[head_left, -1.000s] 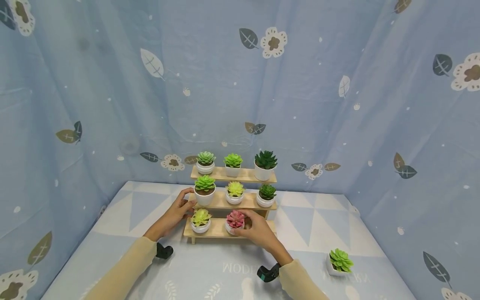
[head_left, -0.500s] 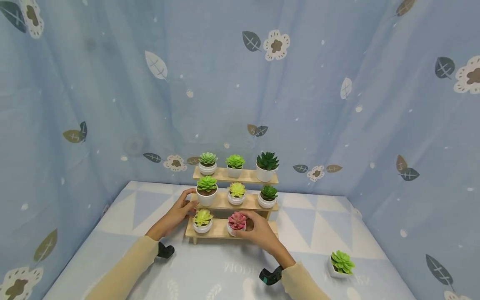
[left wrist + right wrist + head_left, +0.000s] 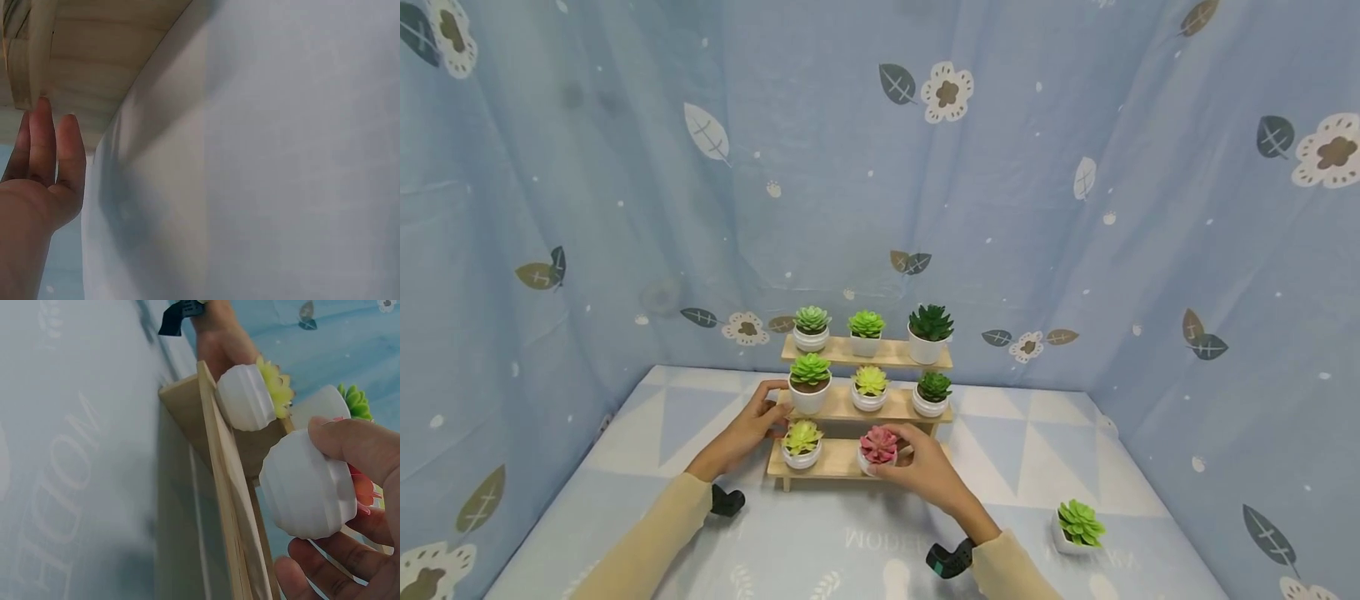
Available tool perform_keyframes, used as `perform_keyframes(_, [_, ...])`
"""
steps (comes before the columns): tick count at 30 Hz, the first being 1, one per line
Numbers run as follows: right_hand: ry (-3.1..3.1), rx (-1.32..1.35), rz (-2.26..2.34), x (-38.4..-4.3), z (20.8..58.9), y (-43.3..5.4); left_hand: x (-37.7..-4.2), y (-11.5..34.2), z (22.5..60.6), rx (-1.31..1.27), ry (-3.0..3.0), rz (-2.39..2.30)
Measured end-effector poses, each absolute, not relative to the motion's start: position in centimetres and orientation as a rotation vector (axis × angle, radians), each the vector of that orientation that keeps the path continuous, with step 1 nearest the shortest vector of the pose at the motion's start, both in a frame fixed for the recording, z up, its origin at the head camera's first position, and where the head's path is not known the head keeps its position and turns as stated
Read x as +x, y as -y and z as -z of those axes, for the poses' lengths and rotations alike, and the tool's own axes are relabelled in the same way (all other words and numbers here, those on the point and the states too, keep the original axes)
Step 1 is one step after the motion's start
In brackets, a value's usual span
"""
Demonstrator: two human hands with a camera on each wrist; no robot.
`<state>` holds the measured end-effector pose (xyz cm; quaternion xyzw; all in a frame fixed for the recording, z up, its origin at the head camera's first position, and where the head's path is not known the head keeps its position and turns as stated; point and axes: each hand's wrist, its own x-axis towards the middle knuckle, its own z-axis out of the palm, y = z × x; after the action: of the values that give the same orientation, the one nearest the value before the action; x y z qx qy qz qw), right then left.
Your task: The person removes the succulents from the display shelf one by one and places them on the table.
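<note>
Right grip (image 3: pixel 921 467) pinches pink succulent (image 3: pixel 877 445) at bottom tier of stand (image 3: pixel 838 461), forearm angled in from lower right.
Left grip (image 3: pixel 751 427), fingers extended, touches stand's left end; versus earlier, pink succulent slightly right, farther from yellow-green succulent (image 3: pixel 802 437).

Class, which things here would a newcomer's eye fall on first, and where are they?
First comes the pink succulent, the only plant of that colour, its pot held by the right hand at the lowest shelf of the wooden stand. Then comes the green succulent, apart on the table to the stand's right.
</note>
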<state>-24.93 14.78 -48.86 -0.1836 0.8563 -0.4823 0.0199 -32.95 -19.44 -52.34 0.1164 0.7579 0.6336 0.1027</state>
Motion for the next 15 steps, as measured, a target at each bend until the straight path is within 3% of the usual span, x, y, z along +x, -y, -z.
perform_keyframes(15, [-2.658, -0.578, 1.528, -24.8, 48.3, -16.5, -33.4, 19.6, 51.8, 0.345, -2.150, -1.879])
